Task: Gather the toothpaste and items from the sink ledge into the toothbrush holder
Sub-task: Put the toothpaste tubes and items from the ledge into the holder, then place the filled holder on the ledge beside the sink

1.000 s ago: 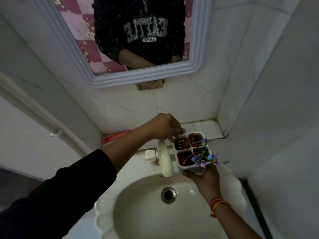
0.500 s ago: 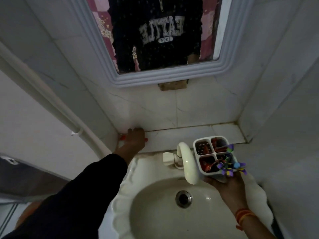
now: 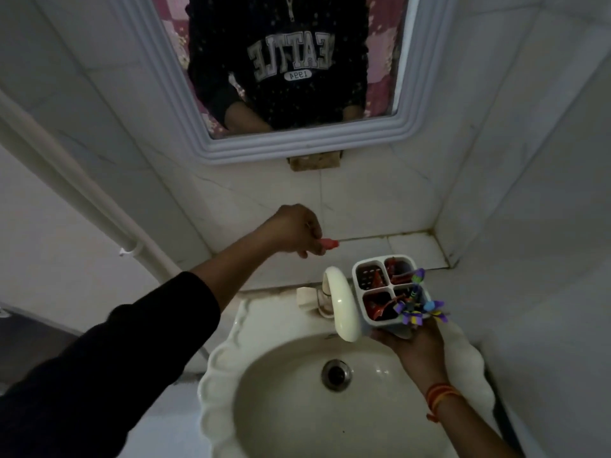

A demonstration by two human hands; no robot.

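Note:
My left hand (image 3: 295, 232) is closed around a red toothpaste tube (image 3: 330, 243), held above the tiled sink ledge (image 3: 413, 251); only the tube's right end pokes out of my fingers. My right hand (image 3: 415, 342) cups the underside of a white four-compartment toothbrush holder (image 3: 358, 271) over the sink's right rim. The holder's compartments contain red sachets, and a stick with purple and blue decorations (image 3: 418, 309) leans out of its front right compartment. The tube is up and to the left of the holder, apart from it.
A cream tap (image 3: 342, 302) curves over the white scalloped basin (image 3: 330, 408) just left of the holder. A white-framed mirror (image 3: 297, 143) hangs above on the tiled wall. A white pipe (image 3: 99, 206) runs along the left wall. The right wall stands close by.
My left hand went from the holder to the ledge's left end, closed on the red tube, and has now lifted it rightward toward the holder. The holder stays in my right hand.

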